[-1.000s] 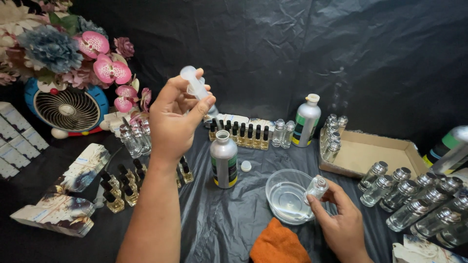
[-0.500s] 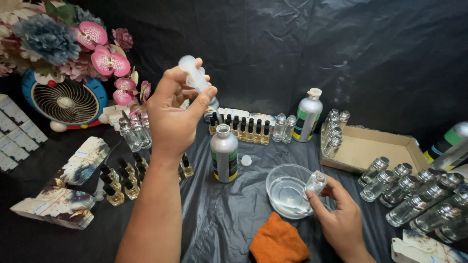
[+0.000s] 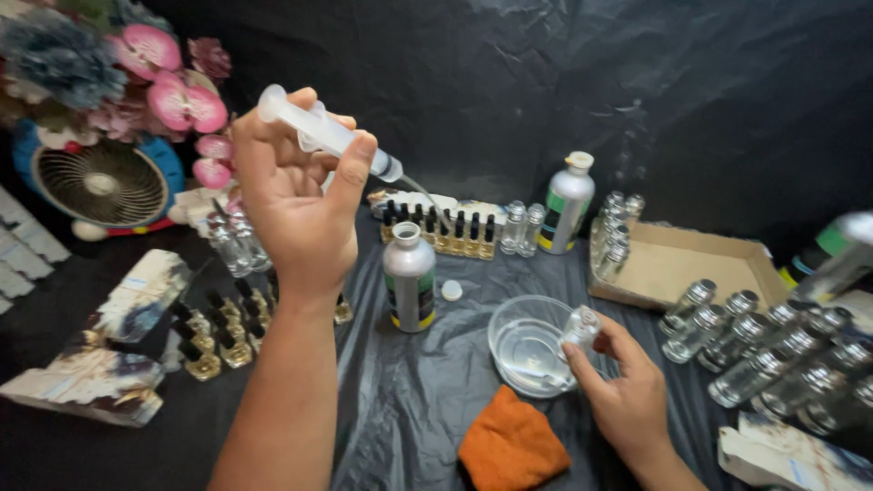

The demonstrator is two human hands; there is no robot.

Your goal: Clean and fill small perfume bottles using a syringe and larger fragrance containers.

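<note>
Black plastic sheet over the counter (image 3: 427, 400), bottles everywhere. Left hand (image 3: 296, 205) has tipped the syringe (image 3: 327, 136) from upright to needle-down, fingers wrapped around it. Right hand (image 3: 627, 400) pinches a small glass vial (image 3: 580, 329) beside the clear bowl (image 3: 527, 345), same as before.
</note>
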